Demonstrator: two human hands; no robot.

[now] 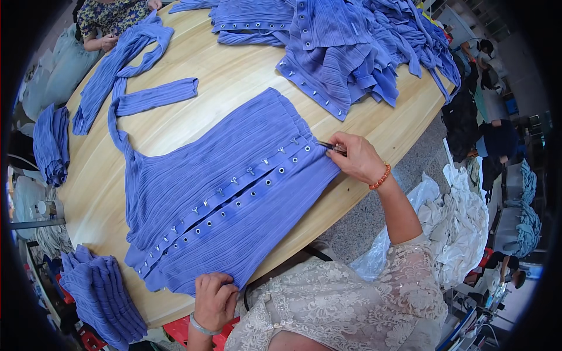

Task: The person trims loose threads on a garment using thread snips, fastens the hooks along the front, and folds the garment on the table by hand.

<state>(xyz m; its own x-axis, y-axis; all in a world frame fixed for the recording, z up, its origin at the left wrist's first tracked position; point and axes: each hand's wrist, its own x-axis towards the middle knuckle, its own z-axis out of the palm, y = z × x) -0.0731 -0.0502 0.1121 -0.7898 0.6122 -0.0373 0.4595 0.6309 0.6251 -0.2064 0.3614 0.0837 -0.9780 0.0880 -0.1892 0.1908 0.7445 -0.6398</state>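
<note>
A blue-violet ribbed knit garment [205,158] lies spread on the round wooden table, its front running diagonally with a row of metal hooks beside a row of eyelets. A narrow gap shows between the two rows. At the garment's right end, my right hand [357,157] is closed around a small dark pointed tool that looks like thread snips [325,145], the tip touching the edge by the top hook. My left hand [215,298] rests at the near edge with curled fingers, pinching the fabric there. A long sleeve [158,97] stretches away at the far left.
A heap of similar blue-violet garments [333,35] covers the table's far side. Folded stacks [102,295] sit at the near left rim and beyond the left edge [51,143]. A person [111,20] is across the table at far left. White plastic and cloth [451,216] lie at right.
</note>
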